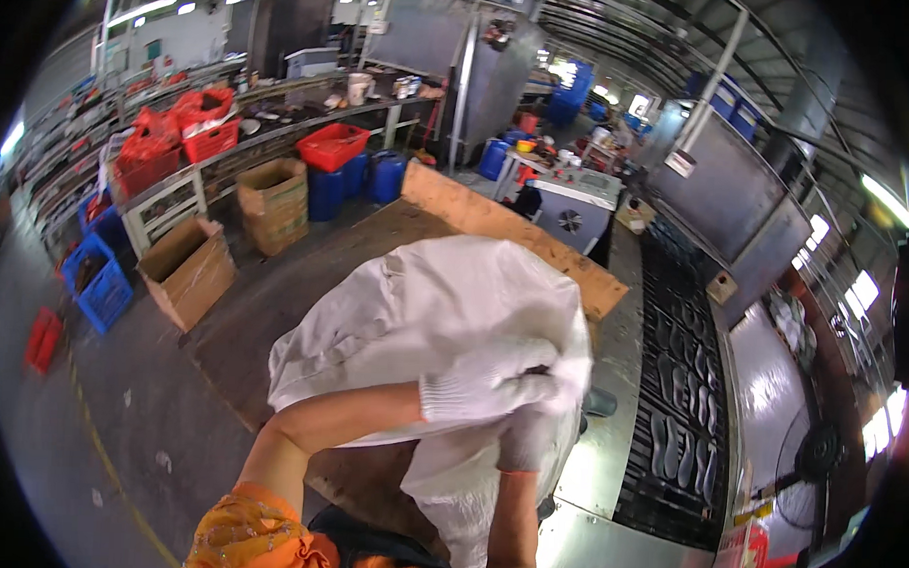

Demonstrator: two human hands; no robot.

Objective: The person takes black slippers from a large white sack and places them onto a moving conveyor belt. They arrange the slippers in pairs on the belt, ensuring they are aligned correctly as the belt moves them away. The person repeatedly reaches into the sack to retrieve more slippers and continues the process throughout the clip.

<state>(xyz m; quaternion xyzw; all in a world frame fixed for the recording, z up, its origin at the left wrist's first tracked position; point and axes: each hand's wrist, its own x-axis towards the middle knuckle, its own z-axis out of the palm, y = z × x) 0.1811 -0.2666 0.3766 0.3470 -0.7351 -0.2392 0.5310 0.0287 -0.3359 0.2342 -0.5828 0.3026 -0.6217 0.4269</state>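
Below frame centre, the left grip [489,380] curls closed on a white sack [424,303]; whether the blurred right grip [524,439] has closed on it, I cannot tell.

The sack [434,303] is big, white and wrinkly. It puffs up in a soft hump near the middle of the view. From there, one floppy corner points between 8 and 9 o'clock, and the round far edge is up at 12 o'clock. A long, creased part reaches down toward 6 o'clock.
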